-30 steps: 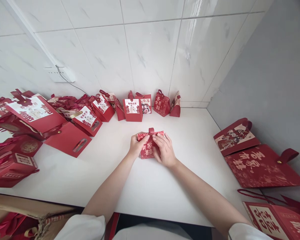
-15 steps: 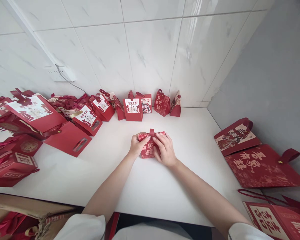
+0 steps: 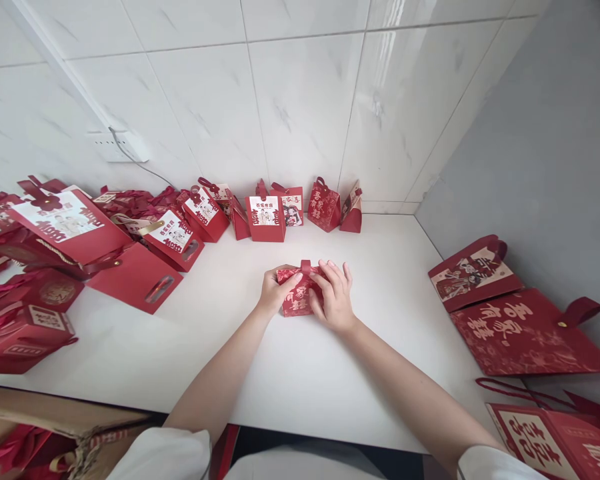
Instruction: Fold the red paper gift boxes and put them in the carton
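Note:
A small red gift box (image 3: 296,305) with pale printed characters stands on the white table in front of me, a red strap (image 3: 305,265) looped at its top. My left hand (image 3: 276,288) grips the left side, thumb across the printed front. My right hand (image 3: 334,295) is at the right side, thumb and forefinger on the front near the strap, the other fingers raised and slightly apart. The fingertips behind the box are hidden.
Several finished-looking red boxes, among them a box with a white label (image 3: 265,220), line the tiled wall. More boxes crowd the left, near a flat box (image 3: 140,277). Larger red bags (image 3: 525,333) lean at the right. A cardboard carton (image 3: 80,427) sits below the table's left front edge.
My right hand's outer fingers have lifted and spread from the box's top right edge. The box has shifted very slightly; my left hand keeps its grip.

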`<action>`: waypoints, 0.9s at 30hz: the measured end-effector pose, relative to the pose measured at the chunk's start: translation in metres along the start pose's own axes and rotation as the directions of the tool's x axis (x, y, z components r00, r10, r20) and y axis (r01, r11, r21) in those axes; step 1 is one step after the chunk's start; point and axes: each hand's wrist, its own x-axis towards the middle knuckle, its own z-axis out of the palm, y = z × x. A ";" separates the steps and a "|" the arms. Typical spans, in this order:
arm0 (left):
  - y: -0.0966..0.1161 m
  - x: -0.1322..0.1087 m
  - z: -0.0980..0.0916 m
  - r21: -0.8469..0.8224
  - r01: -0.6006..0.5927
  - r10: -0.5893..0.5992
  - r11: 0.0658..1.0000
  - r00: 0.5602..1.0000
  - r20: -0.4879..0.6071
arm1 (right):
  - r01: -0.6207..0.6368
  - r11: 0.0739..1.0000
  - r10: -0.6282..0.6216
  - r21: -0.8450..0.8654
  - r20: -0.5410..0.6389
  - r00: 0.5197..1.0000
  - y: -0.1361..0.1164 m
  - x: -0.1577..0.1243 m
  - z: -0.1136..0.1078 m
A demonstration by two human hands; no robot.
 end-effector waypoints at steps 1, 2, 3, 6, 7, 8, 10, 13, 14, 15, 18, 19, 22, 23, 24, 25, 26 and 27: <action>0.000 0.000 0.000 0.003 0.001 -0.001 1.000 1.000 -0.001 | 0.000 1.000 0.000 0.003 -0.001 1.000 0.000 0.000 0.000; 0.000 0.000 0.000 0.006 0.001 -0.001 1.000 1.000 -0.003 | 0.000 1.000 0.000 0.006 -0.002 1.000 0.000 0.000 0.000; 0.000 0.000 0.000 0.009 0.001 -0.001 1.000 1.000 -0.006 | 0.000 1.000 0.000 0.008 -0.001 1.000 0.000 0.000 0.000; 0.000 0.000 0.000 0.020 0.002 -0.002 1.000 1.000 -0.011 | -0.010 1.000 0.009 0.014 0.011 1.000 -0.001 0.000 0.000; 0.000 0.000 0.000 0.024 0.004 -0.003 1.000 1.000 -0.012 | -0.014 1.000 0.014 0.017 0.014 1.000 -0.001 -0.001 0.000; 0.000 0.001 0.000 0.028 0.004 -0.004 1.000 1.000 -0.015 | -0.017 1.000 0.017 0.019 0.017 1.000 -0.002 -0.001 0.000; -0.001 0.001 0.000 0.034 0.004 -0.003 0.999 1.000 -0.019 | -0.022 1.000 0.022 0.021 0.021 1.000 -0.003 -0.001 0.000; -0.001 0.001 0.000 0.047 -0.007 0.008 0.999 1.000 -0.021 | -0.030 0.999 0.030 0.013 0.026 0.999 -0.006 -0.001 0.000; -0.002 0.001 0.000 0.053 -0.013 0.014 0.999 1.000 -0.020 | -0.031 0.999 0.031 0.011 0.026 0.999 -0.006 0.000 0.000; -0.002 0.001 -0.001 0.059 -0.018 0.019 0.998 1.000 -0.019 | -0.031 0.999 0.031 0.010 0.024 0.999 -0.007 0.000 0.000; -0.003 0.002 -0.002 0.066 -0.024 0.025 0.998 1.000 -0.012 | -0.031 0.999 0.031 0.018 0.023 0.999 -0.010 0.000 0.000; -0.004 0.002 -0.002 0.066 -0.025 0.026 0.998 1.000 -0.011 | -0.034 0.999 0.034 0.022 0.027 0.999 -0.011 -0.001 0.000; -0.004 0.002 -0.002 0.065 -0.024 0.026 0.998 0.999 -0.024 | -0.059 0.998 0.057 0.037 0.051 0.997 -0.014 -0.001 0.000; -0.003 0.002 -0.001 0.067 -0.019 0.021 0.998 0.999 -0.031 | -0.068 0.997 0.065 0.043 0.061 0.996 -0.015 -0.002 -0.001; -0.003 0.001 -0.001 0.068 -0.014 0.017 0.998 0.999 -0.038 | -0.077 0.996 0.073 0.048 0.070 0.995 -0.017 -0.002 -0.001; -0.003 0.001 0.000 0.068 -0.010 0.013 0.998 0.999 -0.042 | -0.084 0.995 0.080 0.051 0.077 0.994 -0.018 -0.002 -0.001; -0.003 0.001 0.000 0.066 -0.010 0.013 0.998 0.999 -0.044 | -0.090 0.994 0.086 0.054 0.083 0.993 -0.019 -0.002 -0.001; -0.003 0.001 0.001 0.063 -0.012 0.015 0.998 0.999 -0.044 | -0.095 0.994 0.090 0.056 0.088 0.992 -0.020 -0.003 -0.001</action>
